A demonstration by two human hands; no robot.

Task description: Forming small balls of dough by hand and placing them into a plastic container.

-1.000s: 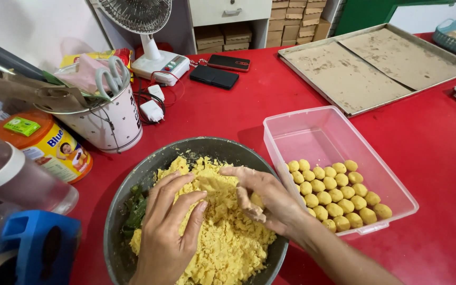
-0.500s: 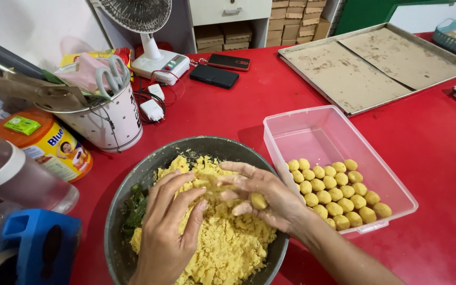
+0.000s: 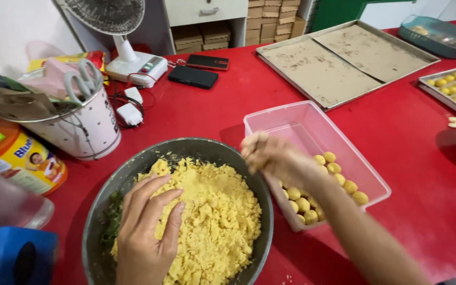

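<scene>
The left hand (image 3: 146,232) lies flat and released on the crumbly yellow dough (image 3: 212,221) inside the dark round bowl (image 3: 249,174), which sits at six o'clock on the red surface (image 3: 412,153). The right hand (image 3: 275,158), blurred, hangs over the near wall of the clear plastic container (image 3: 291,119) at the bowl's three o'clock, and whether it is clenched cannot be told. Small yellow dough balls (image 3: 339,177) lie in that container's near end.
</scene>
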